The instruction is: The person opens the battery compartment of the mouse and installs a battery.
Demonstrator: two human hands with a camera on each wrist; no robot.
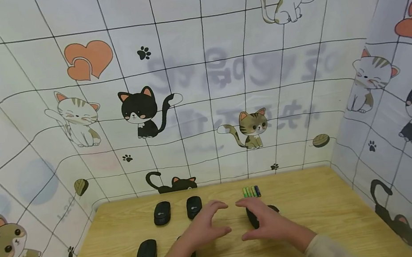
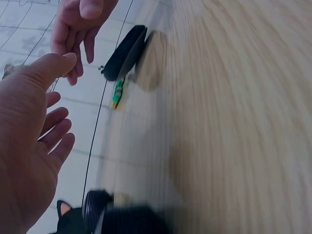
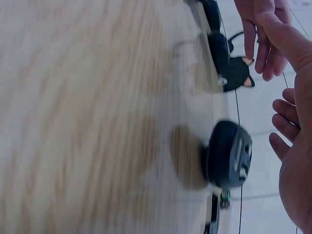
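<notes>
My left hand [image 1: 207,226] and right hand [image 1: 265,220] grip nothing, fingers relaxed and thumbs apart, on my side of the slim, cylindrical batteries [image 1: 251,192]. The smooth, rounded black mouse [image 3: 226,153] sits just nearer me than those batteries; other domed mice [image 1: 146,256] lie left of them on the grained wooden table [image 1: 334,225].

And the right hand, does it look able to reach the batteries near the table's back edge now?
Probably yes: the right hand is empty, and the batteries lie uncovered just beyond it. The nearest black computer mouse seems low enough to pass over.
</notes>
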